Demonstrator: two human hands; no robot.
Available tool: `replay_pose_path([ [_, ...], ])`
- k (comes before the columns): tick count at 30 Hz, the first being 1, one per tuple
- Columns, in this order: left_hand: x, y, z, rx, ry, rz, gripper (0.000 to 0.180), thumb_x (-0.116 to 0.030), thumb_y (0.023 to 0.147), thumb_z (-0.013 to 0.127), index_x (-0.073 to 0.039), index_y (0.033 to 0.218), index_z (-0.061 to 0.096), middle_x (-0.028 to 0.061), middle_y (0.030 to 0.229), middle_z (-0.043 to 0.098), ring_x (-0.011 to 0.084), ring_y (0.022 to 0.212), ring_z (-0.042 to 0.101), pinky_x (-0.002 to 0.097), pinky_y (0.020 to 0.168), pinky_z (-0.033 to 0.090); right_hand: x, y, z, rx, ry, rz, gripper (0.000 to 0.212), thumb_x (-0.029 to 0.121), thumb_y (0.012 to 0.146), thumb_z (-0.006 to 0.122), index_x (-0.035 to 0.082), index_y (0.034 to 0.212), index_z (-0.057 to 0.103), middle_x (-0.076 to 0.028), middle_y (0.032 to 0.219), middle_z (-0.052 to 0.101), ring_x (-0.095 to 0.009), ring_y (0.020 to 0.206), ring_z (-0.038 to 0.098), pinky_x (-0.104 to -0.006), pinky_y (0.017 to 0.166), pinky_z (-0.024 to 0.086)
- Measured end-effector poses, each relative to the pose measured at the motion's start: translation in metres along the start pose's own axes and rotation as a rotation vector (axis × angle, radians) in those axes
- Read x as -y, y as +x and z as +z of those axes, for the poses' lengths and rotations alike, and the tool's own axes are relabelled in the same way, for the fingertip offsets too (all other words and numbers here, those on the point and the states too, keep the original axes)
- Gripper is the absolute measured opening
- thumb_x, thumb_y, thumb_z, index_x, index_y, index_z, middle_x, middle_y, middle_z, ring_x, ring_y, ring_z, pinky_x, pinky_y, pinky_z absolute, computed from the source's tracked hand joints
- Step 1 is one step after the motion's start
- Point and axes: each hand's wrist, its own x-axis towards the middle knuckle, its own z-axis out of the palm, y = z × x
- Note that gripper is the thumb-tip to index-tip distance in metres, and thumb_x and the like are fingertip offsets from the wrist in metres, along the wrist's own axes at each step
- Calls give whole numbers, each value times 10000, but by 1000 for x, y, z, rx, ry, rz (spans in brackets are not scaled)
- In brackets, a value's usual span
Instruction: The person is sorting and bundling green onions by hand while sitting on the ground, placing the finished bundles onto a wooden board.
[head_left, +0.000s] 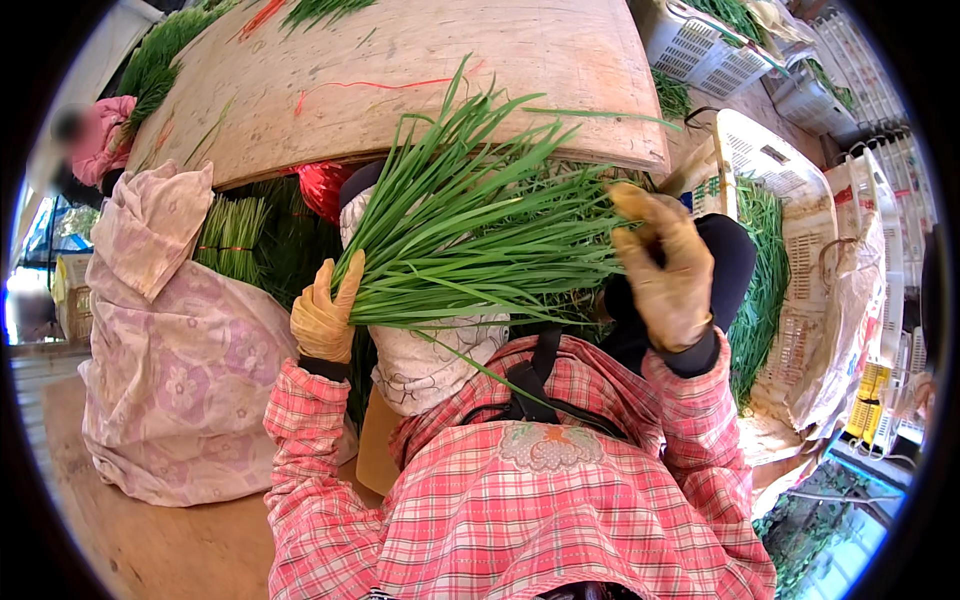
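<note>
My left hand (328, 312), in a tan glove, is closed round the base of a fanned bunch of garlic chives (470, 225). The long green blades spread up and to the right above my lap, and one loose blade hangs down across my front. At the right end of the fan is my right hand (668, 268), also gloved, with its fingers curved and a gap between thumb and forefinger. It lies close beside the leaf tips; I see nothing held in it.
A wooden table (420, 60) stands ahead, with red ties on it. Tied chive bundles (235, 238) sit at left behind a flowered cloth (190, 370). At right is a white crate (775, 160) with loose greens (765, 290). Another person (100, 135) is at far left.
</note>
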Motion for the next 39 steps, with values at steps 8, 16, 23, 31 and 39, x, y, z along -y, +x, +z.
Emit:
replay_pose_path([
  [8, 4, 3, -4, -6, 23, 60, 600, -103, 763, 589, -331, 1302, 459, 36, 1105, 576, 175, 671, 532, 294, 551, 430, -2, 15, 81, 430, -253, -222, 154, 104, 811, 626, 23, 941, 630, -135, 867, 626, -231, 730, 612, -301, 624, 489],
  [16, 3, -14, 7, 33, -212, -103, 561, -149, 742, 651, -217, 1277, 497, 82, 1129, 571, 265, 847, 590, 356, 705, 482, -20, 5, 28, 172, -99, -126, 235, 137, 817, 631, 58, 1039, 621, -139, 918, 621, -242, 833, 606, -320, 737, 486],
  [23, 2, -33, 33, -54, -409, -226, 550, -191, 741, 667, -164, 1265, 501, 78, 1132, 568, 275, 886, 584, 368, 721, 482, -43, -50, -8, 436, -87, 65, 150, 86, 808, 612, 15, 937, 640, -137, 826, 632, -266, 692, 619, -337, 609, 498],
  [31, 6, -32, 36, -66, -350, -166, 553, -173, 731, 677, -145, 1256, 507, 93, 1131, 577, 282, 876, 587, 366, 717, 480, -44, -11, -47, 23, 80, 88, 165, -54, 785, 618, 4, 934, 660, -79, 859, 616, -147, 770, 580, -243, 676, 471],
  [39, 5, -31, 35, -68, -417, -177, 553, -145, 726, 678, -140, 1252, 507, 100, 1130, 580, 292, 902, 587, 372, 737, 481, -44, 1, -12, 401, 77, 56, 283, 138, 786, 675, -14, 1020, 625, -163, 925, 630, -257, 814, 618, -339, 713, 502],
])
